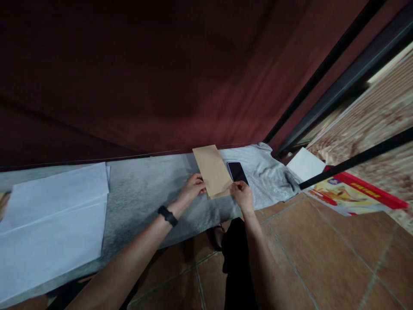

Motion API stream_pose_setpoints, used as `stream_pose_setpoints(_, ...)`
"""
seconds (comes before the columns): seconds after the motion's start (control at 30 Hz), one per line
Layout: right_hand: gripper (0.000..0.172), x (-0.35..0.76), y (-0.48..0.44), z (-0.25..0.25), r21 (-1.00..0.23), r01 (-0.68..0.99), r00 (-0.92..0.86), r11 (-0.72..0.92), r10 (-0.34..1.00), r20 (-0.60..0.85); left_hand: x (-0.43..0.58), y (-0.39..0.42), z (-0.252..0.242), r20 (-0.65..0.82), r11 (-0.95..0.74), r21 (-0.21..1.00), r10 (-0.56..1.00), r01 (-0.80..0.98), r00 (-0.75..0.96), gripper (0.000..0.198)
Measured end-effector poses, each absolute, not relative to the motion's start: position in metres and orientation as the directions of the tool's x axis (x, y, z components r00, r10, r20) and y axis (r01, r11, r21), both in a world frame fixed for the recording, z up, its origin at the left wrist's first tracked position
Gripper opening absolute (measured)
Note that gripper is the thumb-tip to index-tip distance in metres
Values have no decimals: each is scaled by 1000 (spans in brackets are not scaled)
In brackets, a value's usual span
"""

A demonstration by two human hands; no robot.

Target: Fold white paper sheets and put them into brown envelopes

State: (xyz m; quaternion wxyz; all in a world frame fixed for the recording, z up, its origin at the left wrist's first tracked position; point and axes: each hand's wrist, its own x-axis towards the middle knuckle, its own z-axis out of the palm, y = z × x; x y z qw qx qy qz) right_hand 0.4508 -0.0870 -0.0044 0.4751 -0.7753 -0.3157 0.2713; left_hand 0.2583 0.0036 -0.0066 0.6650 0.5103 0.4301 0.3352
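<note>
Brown envelope [213,170] lies on grey cloth [145,189] before dark red curtain [161,77].

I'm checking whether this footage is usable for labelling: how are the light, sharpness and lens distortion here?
Head view: dim overall, the dark red curtain sinking almost to black at upper left; in the same head view the brown envelope and phone sit in soft light, no glare, slightly unsharp; the wide lens slants the black bars steeply at right.
</note>
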Motion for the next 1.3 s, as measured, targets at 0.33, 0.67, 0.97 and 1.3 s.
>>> stream_pose_setpoints(0.33, 27, 456, -96, 4, -411, 679, 619, -608, 775, -124, 274, 4, -39, -279, 249, 960, 871, 124, 405, 30)
stream_pose_setpoints(0.67, 35, 448, -98, 13, -280, 736, 609, -616, 784, -123, 279, 6, -42, -219, 105, 945, 906, 309, 363, 64)
stream_pose_setpoints(0.97, 32, 430, -91, 4, -477, 799, 433, -366, 901, 33, 211, -24, -26, -62, -76, 889, 957, 451, 284, 48)
stream_pose_setpoints(1.3, 27, 320, -72, -20, -542, 830, -110, 135, 991, 79, -26, -43, -16, 150, 74, 226, 983, 971, -110, 67)
